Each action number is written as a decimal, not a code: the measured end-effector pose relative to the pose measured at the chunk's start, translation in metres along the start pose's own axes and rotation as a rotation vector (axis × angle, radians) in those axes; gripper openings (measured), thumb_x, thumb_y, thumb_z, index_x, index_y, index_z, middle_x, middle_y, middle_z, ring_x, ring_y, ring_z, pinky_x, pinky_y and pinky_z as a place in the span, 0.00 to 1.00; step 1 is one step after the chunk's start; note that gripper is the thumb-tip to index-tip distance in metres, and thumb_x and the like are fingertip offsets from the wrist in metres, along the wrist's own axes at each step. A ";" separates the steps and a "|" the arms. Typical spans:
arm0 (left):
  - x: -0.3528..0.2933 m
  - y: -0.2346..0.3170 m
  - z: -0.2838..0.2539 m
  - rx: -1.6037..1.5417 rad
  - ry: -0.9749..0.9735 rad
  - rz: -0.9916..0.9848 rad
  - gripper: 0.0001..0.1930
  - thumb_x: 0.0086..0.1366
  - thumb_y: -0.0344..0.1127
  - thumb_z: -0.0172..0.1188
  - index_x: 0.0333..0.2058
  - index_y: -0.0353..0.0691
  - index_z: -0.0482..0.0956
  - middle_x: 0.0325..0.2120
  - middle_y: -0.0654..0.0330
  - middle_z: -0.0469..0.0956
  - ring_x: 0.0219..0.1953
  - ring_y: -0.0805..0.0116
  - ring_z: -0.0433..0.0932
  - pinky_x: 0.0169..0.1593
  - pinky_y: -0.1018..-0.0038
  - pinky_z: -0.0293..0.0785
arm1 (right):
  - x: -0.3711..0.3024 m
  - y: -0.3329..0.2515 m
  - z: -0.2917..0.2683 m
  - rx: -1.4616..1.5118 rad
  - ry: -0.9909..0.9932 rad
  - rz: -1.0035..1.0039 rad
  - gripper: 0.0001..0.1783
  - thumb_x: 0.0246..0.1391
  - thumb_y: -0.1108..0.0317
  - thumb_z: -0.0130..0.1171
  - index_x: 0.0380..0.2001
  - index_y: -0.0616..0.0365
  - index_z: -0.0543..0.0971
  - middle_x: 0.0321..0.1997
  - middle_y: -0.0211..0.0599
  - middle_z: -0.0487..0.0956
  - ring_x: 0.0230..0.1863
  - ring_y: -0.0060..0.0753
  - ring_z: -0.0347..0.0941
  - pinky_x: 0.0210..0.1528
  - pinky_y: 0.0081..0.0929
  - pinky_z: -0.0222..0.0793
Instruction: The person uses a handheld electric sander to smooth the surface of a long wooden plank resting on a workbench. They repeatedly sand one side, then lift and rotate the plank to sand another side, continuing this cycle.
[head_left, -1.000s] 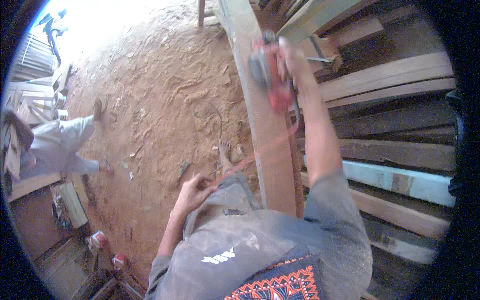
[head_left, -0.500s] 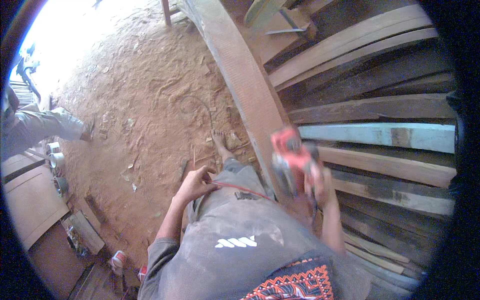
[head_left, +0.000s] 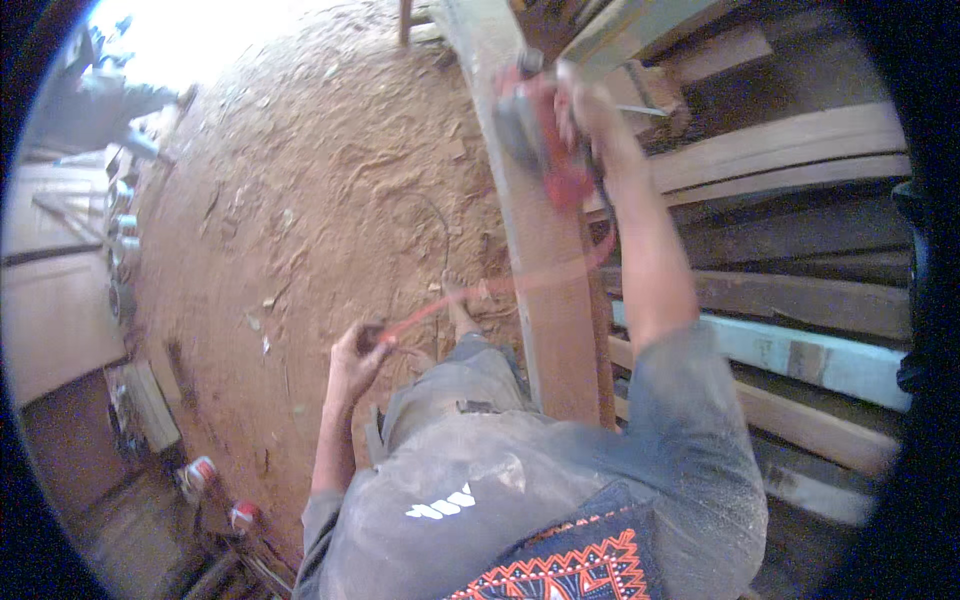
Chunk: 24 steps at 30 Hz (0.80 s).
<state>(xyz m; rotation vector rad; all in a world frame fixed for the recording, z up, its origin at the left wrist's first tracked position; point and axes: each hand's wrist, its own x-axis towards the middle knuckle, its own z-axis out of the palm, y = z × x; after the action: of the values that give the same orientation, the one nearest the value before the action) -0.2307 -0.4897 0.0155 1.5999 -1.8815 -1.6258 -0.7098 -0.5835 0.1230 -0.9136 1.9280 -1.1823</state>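
Observation:
My right hand [head_left: 592, 110] is stretched far forward, its fingers wrapped round the handle of a red and grey electric hand planer [head_left: 540, 130], blurred by motion. The planer is over the far part of a long reddish timber beam [head_left: 560, 345]; whether its base touches the wood I cannot tell. A red power cord [head_left: 510, 284] crosses over the beam from the planer's side towards me. Near my left hip, my left hand [head_left: 357, 362] pinches this cord between thumb and fingers and keeps it lifted.
Stacked planks [head_left: 800, 290], one pale blue, fill the right side. Shavings cover the earth floor [head_left: 300, 200], where my bare foot [head_left: 455, 285] stands left of the beam. Wooden panels [head_left: 65, 330], small pots [head_left: 125, 225] and red-white cans [head_left: 198, 475] line the left. Another person's leg [head_left: 120, 105] shows far left.
My right hand has carried the planer forward along the beam, away from my body. The cord has drawn out into a long curve; my left hand still grips it. My view has shifted too.

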 end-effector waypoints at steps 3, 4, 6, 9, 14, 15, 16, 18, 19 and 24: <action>-0.011 -0.014 -0.006 -0.092 0.066 -0.044 0.18 0.62 0.36 0.75 0.46 0.33 0.82 0.28 0.59 0.84 0.31 0.76 0.81 0.36 0.75 0.77 | 0.043 -0.012 0.010 0.101 -0.036 0.048 0.33 0.70 0.38 0.43 0.32 0.55 0.84 0.13 0.28 0.69 0.13 0.28 0.67 0.18 0.35 0.67; -0.013 -0.020 -0.009 -0.196 0.087 -0.003 0.19 0.61 0.36 0.75 0.47 0.34 0.82 0.29 0.58 0.84 0.31 0.76 0.81 0.36 0.75 0.78 | 0.025 -0.007 0.010 0.137 -0.042 0.055 0.32 0.71 0.39 0.43 0.31 0.56 0.80 0.17 0.21 0.65 0.14 0.20 0.63 0.16 0.25 0.62; -0.033 -0.036 -0.011 -0.199 0.053 -0.026 0.21 0.59 0.36 0.77 0.48 0.34 0.81 0.29 0.58 0.84 0.32 0.75 0.81 0.38 0.74 0.78 | -0.038 0.011 0.004 0.110 -0.091 0.156 0.32 0.71 0.38 0.44 0.29 0.55 0.79 0.17 0.24 0.68 0.14 0.20 0.64 0.18 0.26 0.63; -0.040 -0.055 -0.013 0.020 -0.061 -0.018 0.24 0.56 0.36 0.78 0.49 0.35 0.81 0.30 0.57 0.85 0.34 0.72 0.83 0.40 0.71 0.80 | -0.191 0.039 -0.013 -0.070 -0.153 0.168 0.32 0.72 0.41 0.45 0.25 0.54 0.80 0.20 0.32 0.76 0.19 0.28 0.71 0.23 0.32 0.68; -0.045 -0.053 0.019 -0.051 -0.323 -0.008 0.27 0.53 0.38 0.80 0.50 0.37 0.81 0.32 0.55 0.85 0.37 0.69 0.84 0.43 0.68 0.81 | -0.419 0.036 -0.005 -0.071 -0.016 0.396 0.19 0.73 0.53 0.50 0.33 0.56 0.76 0.25 0.33 0.78 0.19 0.27 0.72 0.21 0.30 0.68; -0.046 -0.049 0.026 -0.049 -0.367 0.020 0.27 0.53 0.39 0.80 0.50 0.38 0.81 0.32 0.54 0.85 0.37 0.68 0.84 0.43 0.68 0.81 | -0.433 0.035 -0.001 -0.024 0.076 0.624 0.24 0.73 0.50 0.49 0.27 0.55 0.76 0.21 0.31 0.76 0.15 0.24 0.69 0.17 0.28 0.64; -0.047 -0.044 0.032 -0.035 -0.389 0.066 0.27 0.53 0.38 0.79 0.51 0.38 0.81 0.32 0.54 0.85 0.38 0.67 0.85 0.44 0.68 0.81 | -0.434 0.035 0.003 0.006 0.074 0.517 0.26 0.73 0.49 0.49 0.24 0.55 0.75 0.19 0.30 0.75 0.14 0.25 0.68 0.17 0.27 0.63; -0.047 -0.037 0.036 -0.005 -0.344 0.072 0.26 0.54 0.38 0.79 0.50 0.38 0.81 0.32 0.54 0.85 0.38 0.66 0.85 0.44 0.68 0.81 | -0.394 0.034 0.008 0.018 0.095 0.411 0.30 0.72 0.47 0.47 0.19 0.54 0.72 0.15 0.29 0.73 0.12 0.26 0.67 0.17 0.26 0.61; -0.046 -0.034 0.034 -0.001 -0.316 0.090 0.25 0.55 0.37 0.78 0.50 0.38 0.81 0.32 0.54 0.85 0.37 0.66 0.85 0.44 0.67 0.81 | -0.360 0.036 0.010 -0.026 0.085 0.351 0.31 0.73 0.45 0.45 0.20 0.54 0.73 0.14 0.28 0.72 0.12 0.26 0.68 0.15 0.27 0.61; -0.038 -0.031 0.009 -0.058 0.040 -0.098 0.21 0.59 0.37 0.76 0.49 0.36 0.82 0.32 0.53 0.86 0.36 0.67 0.85 0.43 0.69 0.80 | -0.102 0.009 0.004 -0.080 -0.107 -0.002 0.38 0.74 0.38 0.32 0.42 0.51 0.88 0.12 0.27 0.71 0.10 0.24 0.65 0.14 0.29 0.65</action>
<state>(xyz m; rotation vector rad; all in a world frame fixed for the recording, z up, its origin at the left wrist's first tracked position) -0.2036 -0.4485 0.0052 1.7121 -1.7453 -1.6575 -0.6554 -0.4968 0.1326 -1.0003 1.8998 -1.0422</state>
